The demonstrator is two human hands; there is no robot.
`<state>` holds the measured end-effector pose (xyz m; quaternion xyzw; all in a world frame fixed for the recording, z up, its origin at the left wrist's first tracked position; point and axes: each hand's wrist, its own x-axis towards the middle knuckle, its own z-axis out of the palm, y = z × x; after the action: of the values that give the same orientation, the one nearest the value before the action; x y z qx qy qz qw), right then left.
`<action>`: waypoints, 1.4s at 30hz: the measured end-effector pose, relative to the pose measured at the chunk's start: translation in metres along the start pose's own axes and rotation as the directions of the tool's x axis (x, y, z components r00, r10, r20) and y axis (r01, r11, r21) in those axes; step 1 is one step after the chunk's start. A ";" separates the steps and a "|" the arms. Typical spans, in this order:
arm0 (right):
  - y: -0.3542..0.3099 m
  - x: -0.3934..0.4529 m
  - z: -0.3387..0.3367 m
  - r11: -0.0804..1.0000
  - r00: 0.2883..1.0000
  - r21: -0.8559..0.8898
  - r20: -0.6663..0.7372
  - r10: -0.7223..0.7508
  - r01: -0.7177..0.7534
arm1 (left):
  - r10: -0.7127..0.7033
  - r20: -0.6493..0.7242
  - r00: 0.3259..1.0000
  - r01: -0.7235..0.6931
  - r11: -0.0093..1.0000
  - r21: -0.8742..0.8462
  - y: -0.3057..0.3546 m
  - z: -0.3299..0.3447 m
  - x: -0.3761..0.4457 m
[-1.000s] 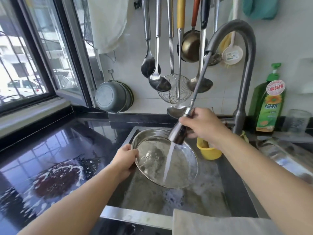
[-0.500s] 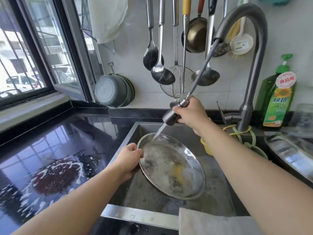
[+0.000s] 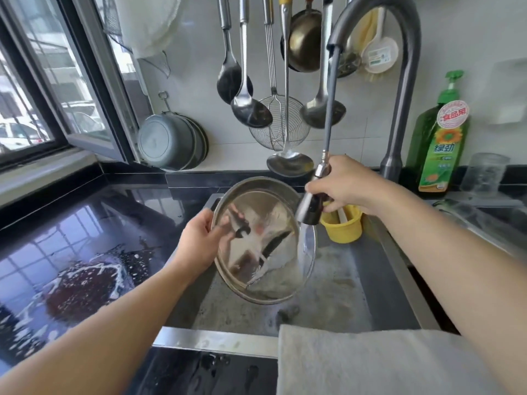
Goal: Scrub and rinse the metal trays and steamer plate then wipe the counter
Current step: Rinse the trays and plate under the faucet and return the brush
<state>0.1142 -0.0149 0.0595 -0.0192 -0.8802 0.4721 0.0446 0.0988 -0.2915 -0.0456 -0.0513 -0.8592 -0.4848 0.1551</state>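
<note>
Counter (image 3: 85,223): black and glossy, left of the sink, with a patch of white suds and water on it near the front.
Sink (image 3: 336,295): steel basin, its floor wet and sudsy; a steel front rim runs along the near edge.
Cloth (image 3: 370,363): pale towel draped over the sink's front edge on the right.
Faucet (image 3: 405,81): tall dark gooseneck at the back right of the sink, with a hose running down from its mouth to the spray head.
Tray (image 3: 265,243): round metal tray, held tilted above the sink with its inside facing the camera; its surface is wet and mirrors the room.
Left hand (image 3: 199,240): grips the tray's left rim, thumb on the inner face, fingers behind.
Right hand (image 3: 345,186): wrapped round the spray head, well apart from the left hand.
Spray head (image 3: 309,209): pulled out, pointing down at the tray's right edge.
Water (image 3: 303,246): stream runs from the spray head over the tray's right rim.
Soap bottle (image 3: 439,143): green, with pump top, upright on the back ledge right of the faucet.
Cup (image 3: 342,226): yellow, in the sink's back right corner, just under the right hand.
Utensils (image 3: 273,95): ladles, spoons and a wire skimmer hanging on the wall behind the sink.
</note>
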 end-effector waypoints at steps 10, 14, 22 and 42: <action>-0.028 0.007 0.044 0.854 0.989 0.521 0.131 -0.074 -0.005 | -0.169 0.036 0.985 0.173 0.954 -0.246 -0.022 0.011 -0.005; -0.030 0.035 0.061 0.827 0.999 0.561 0.044 -0.024 -0.004 | -0.267 0.114 0.957 0.290 0.901 -0.324 -0.037 0.017 -0.005; 0.004 0.054 0.042 0.984 0.961 0.164 -0.278 -0.014 0.062 | -0.182 0.118 0.976 0.193 0.977 -0.087 -0.021 0.005 0.008; -0.003 -0.019 -0.038 0.992 0.975 0.056 0.200 0.099 -0.112 | 0.676 0.709 0.201 -0.844 -0.248 0.475 0.055 0.009 0.044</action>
<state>0.1367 0.0130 0.0816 -0.0174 -0.8617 0.5026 -0.0672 0.0688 -0.2571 0.0090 -0.5368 -0.7364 0.2210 0.3475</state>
